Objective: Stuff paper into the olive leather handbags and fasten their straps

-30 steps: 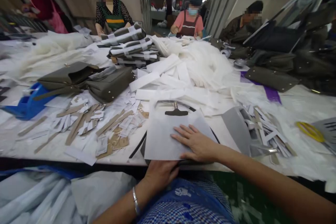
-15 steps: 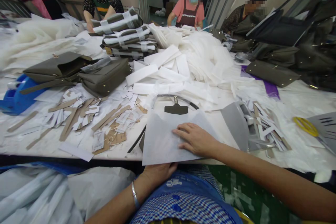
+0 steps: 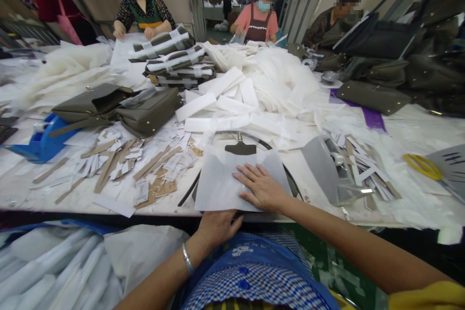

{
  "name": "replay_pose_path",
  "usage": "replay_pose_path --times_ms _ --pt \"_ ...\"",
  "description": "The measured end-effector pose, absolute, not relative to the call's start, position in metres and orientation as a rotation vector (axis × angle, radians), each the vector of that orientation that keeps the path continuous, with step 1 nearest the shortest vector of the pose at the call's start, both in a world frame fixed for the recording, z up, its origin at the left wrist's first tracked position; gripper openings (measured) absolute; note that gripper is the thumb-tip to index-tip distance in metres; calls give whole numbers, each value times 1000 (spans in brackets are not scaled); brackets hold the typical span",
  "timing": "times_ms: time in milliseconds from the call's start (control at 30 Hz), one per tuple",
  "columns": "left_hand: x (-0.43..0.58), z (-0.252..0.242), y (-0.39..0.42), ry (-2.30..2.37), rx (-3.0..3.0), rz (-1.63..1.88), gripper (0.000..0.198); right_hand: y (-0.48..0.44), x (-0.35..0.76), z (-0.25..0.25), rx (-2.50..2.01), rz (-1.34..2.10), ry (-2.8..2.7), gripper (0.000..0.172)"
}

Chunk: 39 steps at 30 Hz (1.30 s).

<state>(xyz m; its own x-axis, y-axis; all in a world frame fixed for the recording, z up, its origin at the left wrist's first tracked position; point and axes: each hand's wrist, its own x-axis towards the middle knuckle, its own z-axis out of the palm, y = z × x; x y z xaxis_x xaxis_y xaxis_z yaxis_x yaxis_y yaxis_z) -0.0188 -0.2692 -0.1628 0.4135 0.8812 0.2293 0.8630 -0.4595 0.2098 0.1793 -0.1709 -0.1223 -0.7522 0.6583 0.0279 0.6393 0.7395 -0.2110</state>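
A sheet of white tissue paper (image 3: 218,179) lies over a dark olive bag at the table's near edge. The bag's flap tab (image 3: 240,147) and dark curved handle (image 3: 267,145) show beyond the paper, and strap ends stick out at both sides. My right hand (image 3: 262,188) rests flat on the paper with fingers spread. Below the near edge, my left hand (image 3: 220,225) has its fingertips hidden under the paper and bag; its thumb points right. Whether those fingers grip anything is hidden.
Grey tape dispenser (image 3: 327,169) and yellow-handled scissors (image 3: 423,167) are on the right. Cardboard strips and tags (image 3: 156,184), a blue tape dispenser (image 3: 47,138) and olive bags (image 3: 150,111) lie left. White foam strips (image 3: 225,101) are piled ahead. Several co-workers work across the table.
My right hand has slid slightly up and left over the paper, fingers more spread. The strap at the bag's right side now shows. The camera view has shifted a little.
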Motion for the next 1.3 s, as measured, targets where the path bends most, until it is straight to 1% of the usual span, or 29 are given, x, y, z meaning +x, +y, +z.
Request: replay_pose_path --times_ms 100,167,267,367,433,567,633,767,833,967,1033,1300 --pt "-20 -146 -276 1568 2647 384 33 -171 181 -123 -1048 321 -2832 64" --pt "-20 -124 -283 1501 2673 346 31 -171 182 -123 -1040 341 -2824 65" --pt "-17 -82 -287 1418 2598 391 22 -171 182 -124 -1036 360 -2801 66" --pt "-14 -55 -269 1383 2537 433 22 -173 182 -125 -1037 364 -2789 64" --pt "-17 -58 -245 1333 2611 413 27 -173 183 -124 -1030 372 -2795 63" --pt "-34 -90 -207 1304 2733 233 55 -169 186 -121 -997 418 -2806 67" --pt "-41 -102 -201 1317 2718 200 61 -165 189 -120 -962 450 -2812 68" --pt "-42 -108 -204 1352 2722 220 59 -157 197 -123 -924 485 -2739 69" --pt "-39 -108 -206 1350 2742 216 56 -156 202 -126 -920 495 -2633 65" --pt "-37 -112 -206 1325 2737 231 54 -160 210 -127 -806 473 -2529 37" --pt "-38 -113 -206 1310 2726 248 54 -161 212 -126 -744 437 -2553 28" --pt "-42 -114 -206 1300 2695 263 54 -160 211 -124 -711 391 -2653 24"
